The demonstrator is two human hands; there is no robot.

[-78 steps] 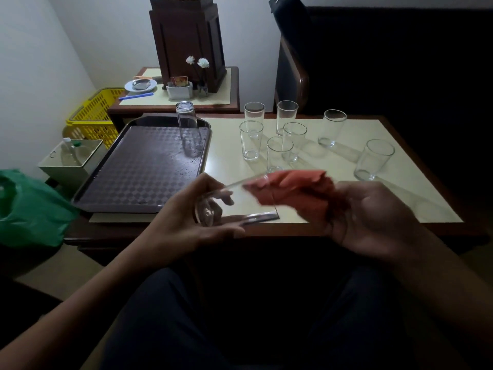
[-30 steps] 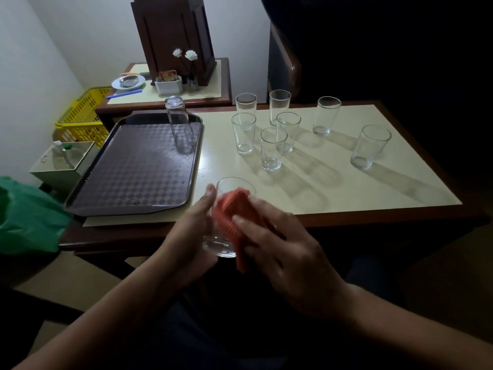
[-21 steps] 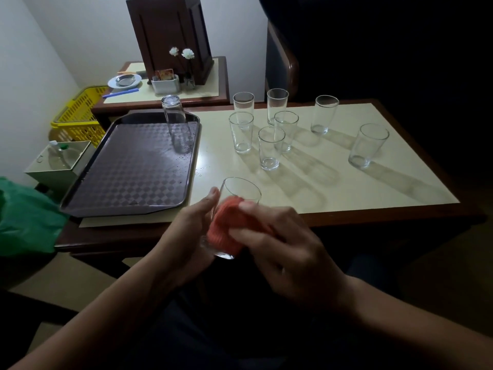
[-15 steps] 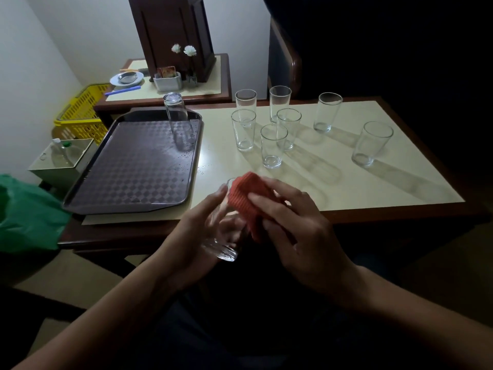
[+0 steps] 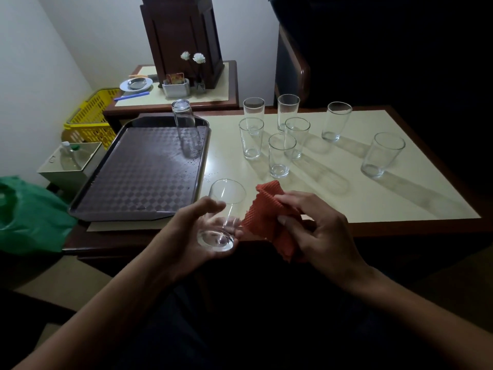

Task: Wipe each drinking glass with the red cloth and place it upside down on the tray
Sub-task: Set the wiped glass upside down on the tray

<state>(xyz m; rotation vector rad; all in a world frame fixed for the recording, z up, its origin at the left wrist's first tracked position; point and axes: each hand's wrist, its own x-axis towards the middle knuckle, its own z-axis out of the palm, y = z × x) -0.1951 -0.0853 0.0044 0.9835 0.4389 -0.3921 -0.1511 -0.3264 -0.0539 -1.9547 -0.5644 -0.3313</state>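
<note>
A white wall (image 5: 32, 76) backs the cream-topped wooden table (image 5: 352, 201) and dark cabinet (image 5: 184, 36).

1. Clear, smooth, glossy glass (image 5: 226, 198).
2. Rough, waffle-textured red cloth (image 5: 264, 222).
3. Dark plastic tray (image 5: 138, 180), checkered, slightly shiny.
4. Matt cream table (image 5: 386, 198) top, polished wood edge.
5. Yellow plastic basket (image 5: 90, 124).
6. Thin green plastic bag (image 5: 29, 217).
</note>
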